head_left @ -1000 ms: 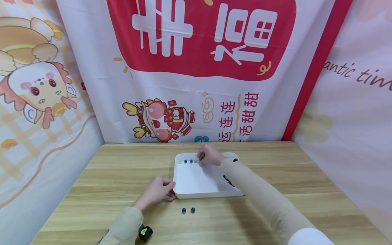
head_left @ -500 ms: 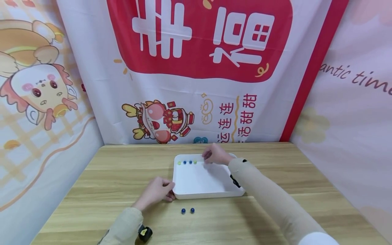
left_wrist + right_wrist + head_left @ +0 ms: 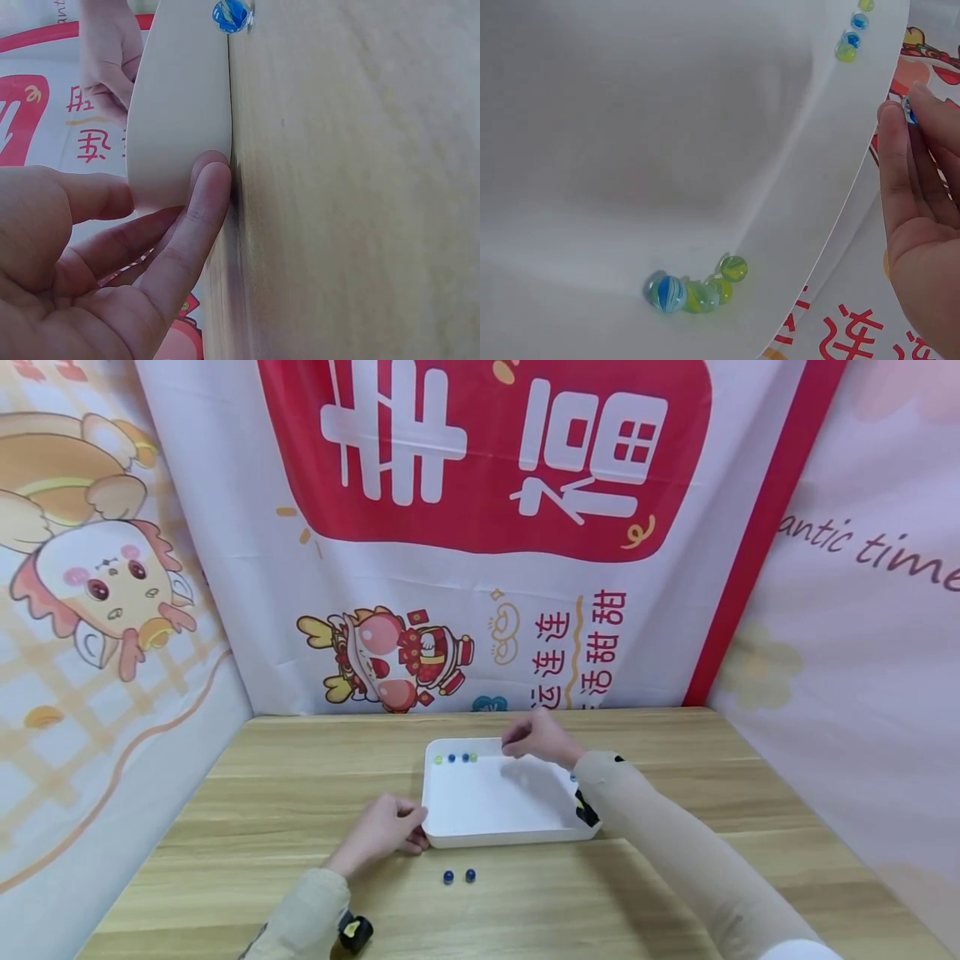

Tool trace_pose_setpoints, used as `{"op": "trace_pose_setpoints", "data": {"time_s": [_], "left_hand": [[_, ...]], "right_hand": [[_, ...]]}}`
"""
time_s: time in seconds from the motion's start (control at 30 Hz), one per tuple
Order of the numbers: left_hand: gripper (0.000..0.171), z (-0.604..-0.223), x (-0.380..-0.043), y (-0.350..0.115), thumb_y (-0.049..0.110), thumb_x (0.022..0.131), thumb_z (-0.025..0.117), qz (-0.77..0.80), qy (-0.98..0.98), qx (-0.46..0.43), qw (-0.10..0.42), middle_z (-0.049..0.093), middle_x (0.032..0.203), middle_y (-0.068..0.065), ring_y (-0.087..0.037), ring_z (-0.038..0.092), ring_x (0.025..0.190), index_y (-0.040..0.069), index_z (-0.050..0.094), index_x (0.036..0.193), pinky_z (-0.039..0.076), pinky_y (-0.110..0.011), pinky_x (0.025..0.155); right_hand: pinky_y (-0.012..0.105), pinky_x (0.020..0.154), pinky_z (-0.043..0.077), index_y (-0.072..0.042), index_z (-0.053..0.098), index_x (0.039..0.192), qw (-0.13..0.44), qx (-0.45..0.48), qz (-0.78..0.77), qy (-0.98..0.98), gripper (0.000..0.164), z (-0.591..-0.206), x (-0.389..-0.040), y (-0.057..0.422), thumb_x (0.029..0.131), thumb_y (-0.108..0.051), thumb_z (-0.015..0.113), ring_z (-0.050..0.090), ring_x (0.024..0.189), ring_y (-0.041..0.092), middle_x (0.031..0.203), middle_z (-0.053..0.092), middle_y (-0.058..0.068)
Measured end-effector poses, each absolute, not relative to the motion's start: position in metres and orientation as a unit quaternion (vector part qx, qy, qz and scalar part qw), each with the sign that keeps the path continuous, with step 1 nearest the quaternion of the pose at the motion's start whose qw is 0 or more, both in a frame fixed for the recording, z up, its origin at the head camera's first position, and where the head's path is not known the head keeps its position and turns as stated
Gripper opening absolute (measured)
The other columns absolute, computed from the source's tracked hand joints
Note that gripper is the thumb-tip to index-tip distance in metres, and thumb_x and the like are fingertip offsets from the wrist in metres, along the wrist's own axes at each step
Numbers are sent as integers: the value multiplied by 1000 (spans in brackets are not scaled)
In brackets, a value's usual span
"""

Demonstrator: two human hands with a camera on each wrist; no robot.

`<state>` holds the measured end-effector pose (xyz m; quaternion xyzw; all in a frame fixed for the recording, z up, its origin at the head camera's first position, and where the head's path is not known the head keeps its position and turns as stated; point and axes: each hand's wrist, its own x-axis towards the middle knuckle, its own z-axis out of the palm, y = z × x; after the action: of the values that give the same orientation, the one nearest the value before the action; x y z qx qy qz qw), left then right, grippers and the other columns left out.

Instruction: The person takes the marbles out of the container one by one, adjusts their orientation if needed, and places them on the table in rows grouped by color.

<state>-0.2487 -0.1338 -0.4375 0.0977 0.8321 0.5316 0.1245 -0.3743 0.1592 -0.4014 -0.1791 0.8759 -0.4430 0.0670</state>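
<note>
A white tray (image 3: 495, 802) sits on the table, several blue and yellow-green marbles (image 3: 452, 758) lined along its far wall at the left. My left hand (image 3: 386, 827) holds the tray's near left corner; in the left wrist view its thumb is at the rim and its fingertips press the outer wall (image 3: 180, 97). Above the far wall, my right hand (image 3: 543, 739) pinches a blue-streaked marble (image 3: 910, 111) between thumb and finger. Further marbles (image 3: 697, 294), blue-white and yellow-green, cluster in a tray corner in the right wrist view; my right arm mostly hides them in the head view.
Two dark blue marbles (image 3: 459, 876) lie on the wooden table (image 3: 300, 777) in front of the tray. A printed cloth (image 3: 480, 635) hangs behind the table's far edge, with more printed cloths on both sides.
My right hand has moved right, away from the marble row. The row's rightmost yellow-green marble has rolled left against the blue one beside it. My left hand stays on the tray corner.
</note>
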Motion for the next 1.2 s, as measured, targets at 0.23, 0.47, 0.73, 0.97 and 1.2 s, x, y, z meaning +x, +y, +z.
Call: {"op": "trace_pose_setpoints", "data": {"time_s": [0.23,0.47,0.73,0.97,1.2], "left_hand": [[25,-439,-249,-135,11,101,55,529,834,101,121,68,77,-10,-24,68,70,-2,72,88,61,-33,64],[24,-442,-245,-135,10,100,56,533,832,93,124,68,76,-11,-24,69,69,-4,72,88,61,-34,64],[25,-443,-248,-136,11,101,55,530,833,93,125,68,77,-10,-23,69,69,-3,73,90,61,-33,64],[26,-441,-249,-135,11,101,55,524,837,96,121,68,77,-10,-23,68,70,-2,72,89,61,-33,64],[25,-440,-251,-136,11,101,55,521,839,102,118,68,77,-10,-22,68,69,-2,73,88,61,-33,64]], "right_hand": [[40,77,60,-11,73,94,33,-174,-475,862,14,-400,-360,158,82,-5,79,68,81,21,87,70,4],[43,76,59,-14,74,92,5,-185,-482,856,11,-399,-340,160,84,-7,78,68,81,21,87,71,2],[43,75,60,-12,75,92,-29,-170,-518,838,11,-392,-308,160,83,-7,79,68,79,22,87,71,3],[33,68,60,-16,76,91,-64,-176,-498,847,9,-388,-274,150,83,-15,81,66,75,18,85,71,-4],[31,66,60,-15,76,91,-97,-212,-502,833,9,-383,-248,147,83,-15,81,67,74,17,86,71,-5]]}}
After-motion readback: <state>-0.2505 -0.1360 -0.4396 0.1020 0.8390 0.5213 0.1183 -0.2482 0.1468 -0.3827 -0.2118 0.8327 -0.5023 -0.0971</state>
